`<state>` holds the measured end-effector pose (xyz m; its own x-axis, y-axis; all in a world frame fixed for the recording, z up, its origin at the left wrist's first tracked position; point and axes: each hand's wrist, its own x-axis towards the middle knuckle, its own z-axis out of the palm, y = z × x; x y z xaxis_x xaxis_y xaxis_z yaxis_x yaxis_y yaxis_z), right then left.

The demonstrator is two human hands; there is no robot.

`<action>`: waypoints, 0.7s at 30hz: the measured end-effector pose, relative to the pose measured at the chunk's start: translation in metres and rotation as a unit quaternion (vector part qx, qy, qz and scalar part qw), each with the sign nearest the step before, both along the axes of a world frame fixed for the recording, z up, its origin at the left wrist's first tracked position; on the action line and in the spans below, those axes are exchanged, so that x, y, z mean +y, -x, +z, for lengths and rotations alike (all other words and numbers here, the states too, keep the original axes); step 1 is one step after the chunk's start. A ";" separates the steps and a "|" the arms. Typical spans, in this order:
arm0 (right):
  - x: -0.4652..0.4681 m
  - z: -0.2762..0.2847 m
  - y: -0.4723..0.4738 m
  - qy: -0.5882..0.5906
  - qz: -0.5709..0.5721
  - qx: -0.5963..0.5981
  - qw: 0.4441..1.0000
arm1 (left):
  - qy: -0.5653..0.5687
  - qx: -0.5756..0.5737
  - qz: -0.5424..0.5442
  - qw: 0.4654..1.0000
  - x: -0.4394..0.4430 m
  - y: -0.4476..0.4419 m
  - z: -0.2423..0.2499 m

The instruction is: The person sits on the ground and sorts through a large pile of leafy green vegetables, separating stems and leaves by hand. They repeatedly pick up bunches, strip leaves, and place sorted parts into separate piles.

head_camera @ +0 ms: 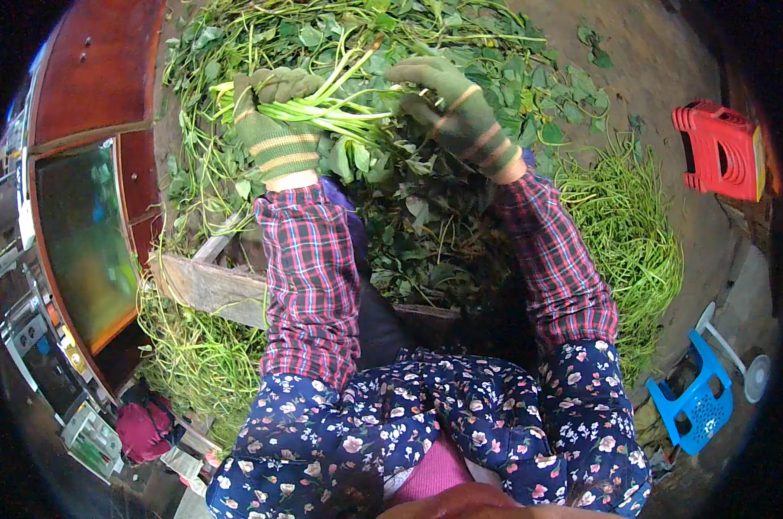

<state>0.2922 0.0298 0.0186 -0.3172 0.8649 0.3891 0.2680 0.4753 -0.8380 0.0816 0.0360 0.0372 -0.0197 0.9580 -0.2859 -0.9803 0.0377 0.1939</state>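
Note:
My left hand [276,117], in a green knitted glove with tan stripes, is closed around a bunch of pale green leaf stalks [330,113]. The stalks lie roughly crosswise, their longer ends pointing right. Close to those ends is my right hand [453,107], gloved the same way, its fingers bent. Whether it pinches a stalk is not clear. Beneath both hands spreads a heap of leafy green vines [365,156] on the ground, partly in shadow near my legs.
Piles of stripped stems [625,253] lie at right and more stems [197,357] at lower left. A wooden board [210,292] stands by my left forearm. A red plastic stool [722,150] and a blue plastic chair [696,396] are at right. Red-brown wooden cabinetry [93,71] borders the left.

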 end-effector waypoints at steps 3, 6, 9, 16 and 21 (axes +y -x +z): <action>0.000 -0.002 0.006 -0.019 0.000 0.002 1.000 | 0.021 -0.003 0.001 1.000 0.000 -0.006 0.001; 0.003 -0.011 0.008 -0.045 0.030 0.029 0.998 | 0.020 0.016 0.001 1.000 -0.001 -0.007 0.000; -0.001 -0.017 0.007 -0.020 0.036 0.036 0.998 | 0.032 0.033 -0.002 0.999 -0.002 -0.008 0.003; 0.008 -0.031 -0.006 0.171 -0.200 0.085 0.961 | 0.096 0.131 -0.057 0.985 -0.003 -0.056 0.019; 0.029 -0.042 -0.042 0.234 -0.362 -0.088 0.898 | -0.092 -0.080 -0.136 0.983 -0.003 -0.040 0.021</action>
